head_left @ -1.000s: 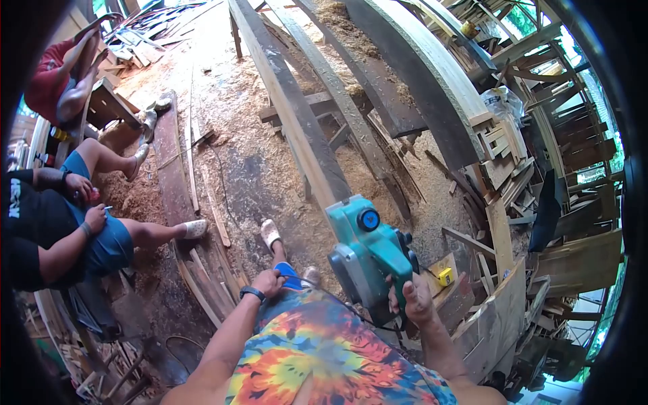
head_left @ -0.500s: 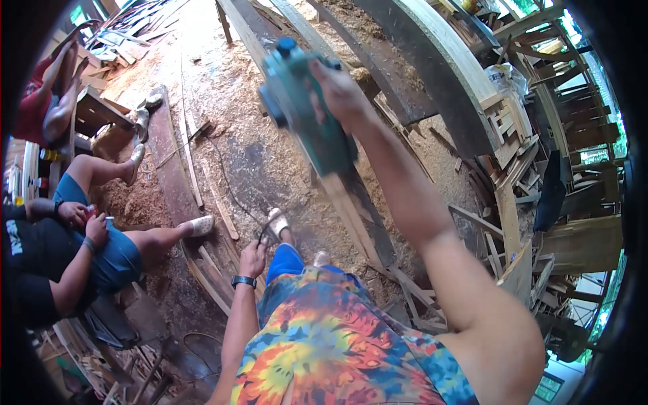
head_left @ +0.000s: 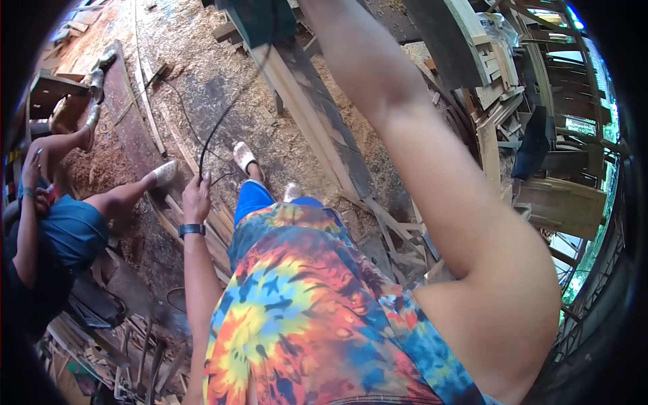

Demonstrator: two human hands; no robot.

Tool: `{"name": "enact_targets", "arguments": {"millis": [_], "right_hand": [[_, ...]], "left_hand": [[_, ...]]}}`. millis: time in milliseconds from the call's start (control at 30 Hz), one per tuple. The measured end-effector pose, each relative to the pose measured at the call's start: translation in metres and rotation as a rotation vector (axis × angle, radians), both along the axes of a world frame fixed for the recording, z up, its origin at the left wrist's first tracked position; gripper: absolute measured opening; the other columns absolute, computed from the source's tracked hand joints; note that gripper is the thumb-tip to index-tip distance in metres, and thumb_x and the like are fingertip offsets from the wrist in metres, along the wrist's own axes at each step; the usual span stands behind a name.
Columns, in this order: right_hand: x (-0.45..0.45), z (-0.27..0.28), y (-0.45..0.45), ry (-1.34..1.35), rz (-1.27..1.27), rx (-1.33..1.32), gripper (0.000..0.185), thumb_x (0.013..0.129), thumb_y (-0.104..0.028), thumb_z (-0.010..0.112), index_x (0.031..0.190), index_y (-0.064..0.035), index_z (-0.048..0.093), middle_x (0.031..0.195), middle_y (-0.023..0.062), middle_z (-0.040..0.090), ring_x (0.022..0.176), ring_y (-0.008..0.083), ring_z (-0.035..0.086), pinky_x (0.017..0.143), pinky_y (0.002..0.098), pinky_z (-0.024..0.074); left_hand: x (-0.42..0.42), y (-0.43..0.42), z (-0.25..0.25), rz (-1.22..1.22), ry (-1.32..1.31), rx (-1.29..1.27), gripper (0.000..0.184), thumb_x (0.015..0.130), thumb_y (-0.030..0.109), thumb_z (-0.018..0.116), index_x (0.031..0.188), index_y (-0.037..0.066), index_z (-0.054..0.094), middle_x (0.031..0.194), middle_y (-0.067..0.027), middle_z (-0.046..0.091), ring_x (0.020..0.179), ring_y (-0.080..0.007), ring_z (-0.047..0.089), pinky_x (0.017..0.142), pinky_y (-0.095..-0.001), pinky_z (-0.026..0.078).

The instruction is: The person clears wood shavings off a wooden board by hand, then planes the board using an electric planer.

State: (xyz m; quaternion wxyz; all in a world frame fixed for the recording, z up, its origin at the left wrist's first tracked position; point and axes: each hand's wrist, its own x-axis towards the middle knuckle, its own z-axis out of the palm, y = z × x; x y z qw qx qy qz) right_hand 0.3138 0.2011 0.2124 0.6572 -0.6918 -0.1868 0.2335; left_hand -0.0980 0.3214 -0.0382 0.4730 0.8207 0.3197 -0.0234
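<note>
Wood shavings (head_left: 196, 42) cover much of the floor (head_left: 209, 101) that we look down on, pale and thick toward the top of the frame, with darker patches showing through nearer the centre. Next in size is the tie-dyed shirt (head_left: 297, 297), red, yellow and blue, filling the lower middle. Beside it the bare right arm (head_left: 432, 169) reaches from a shoulder at lower right up past the top edge; the right hand lies beyond the frame, so we cannot tell how its fingers stand. At the left edge we make out a seated co-worker (head_left: 71, 229) in a dark top and teal shorts, one leg stretched toward the middle. A long timber beam (head_left: 304, 111), pale along one face and dark on another, slants from the top down to the middle, left of that arm. Over its upper end we find the green power planer (head_left: 263, 23), cut off by the top edge; whether it touches the wood we cannot tell. Left of centre, the left hand (head_left: 197, 199) is clamped on a black cord (head_left: 210, 137) that curves up toward the planer. We see a light clog (head_left: 244, 156) near that hand, to its upper right, and a dark wristwatch (head_left: 192, 229) on the wrist below.
</note>
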Motion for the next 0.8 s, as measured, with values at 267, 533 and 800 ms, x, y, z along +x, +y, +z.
{"name": "enact_targets", "arguments": {"millis": [267, 533, 800], "right_hand": [[-0.208, 0.004, -0.210, 0.076, 0.063, -0.052, 0.063, 0.100, -0.060, 0.047, 0.102, 0.0015, 0.055, 0.054, 0.0042, 0.050, 0.043, 0.0126, 0.049, 0.046, 0.0286, 0.0440], [-0.367, -0.012, -0.373, 0.250, -0.036, -0.154, 0.072, 0.093, -0.068, 0.054, 0.114, 0.0008, 0.056, 0.062, 0.0018, 0.055, 0.052, 0.0085, 0.051, 0.049, 0.0238, 0.0402], [-0.307, -0.003, -0.316, 0.190, -0.011, -0.107, 0.056, 0.100, -0.056, 0.052, 0.109, -0.0013, 0.056, 0.060, 0.0009, 0.053, 0.050, 0.0069, 0.050, 0.047, 0.0233, 0.0389]], "left_hand": [[-0.041, -0.072, -0.025, -0.246, 0.152, 0.059, 0.036, 0.095, 0.037, 0.061, 0.100, 0.004, 0.072, 0.083, -0.0208, 0.070, 0.076, -0.0346, 0.068, 0.071, -0.0424, 0.051], [-0.041, -0.165, -0.031, -0.621, 0.162, -0.037, 0.027, 0.087, 0.026, 0.062, 0.098, 0.004, 0.074, 0.100, -0.0246, 0.070, 0.095, -0.0415, 0.067, 0.088, -0.0486, 0.052], [-0.019, -0.133, -0.023, -0.501, 0.115, -0.010, 0.032, 0.090, 0.033, 0.063, 0.095, 0.002, 0.073, 0.092, -0.0265, 0.068, 0.091, -0.0428, 0.067, 0.081, -0.0498, 0.052]]}}
